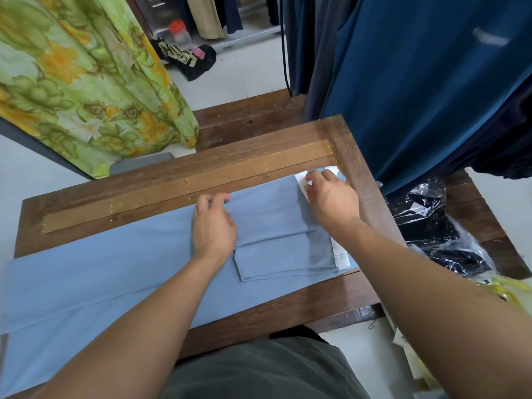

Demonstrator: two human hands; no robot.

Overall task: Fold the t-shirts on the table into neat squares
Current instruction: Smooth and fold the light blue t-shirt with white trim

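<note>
A light blue t-shirt (115, 272) lies as a long strip across the brown wooden table (230, 165), with its sleeve folded in near the right end. My left hand (214, 223) pinches the shirt's far edge near the middle. My right hand (331, 200) is at the far right corner, its fingers curled on a white piece (300, 180) that sticks out from under the blue cloth. More of the white piece (341, 254) shows along the shirt's right edge. The shirt's left end hangs past the table's left edge.
Dark blue garments (417, 82) hang close over the table's far right corner. A green and yellow floral curtain (86, 82) hangs at the far left. Dark packaged clothes in clear plastic (431, 226) lie on a bench to the right. A dark bag (193, 61) sits on the floor beyond.
</note>
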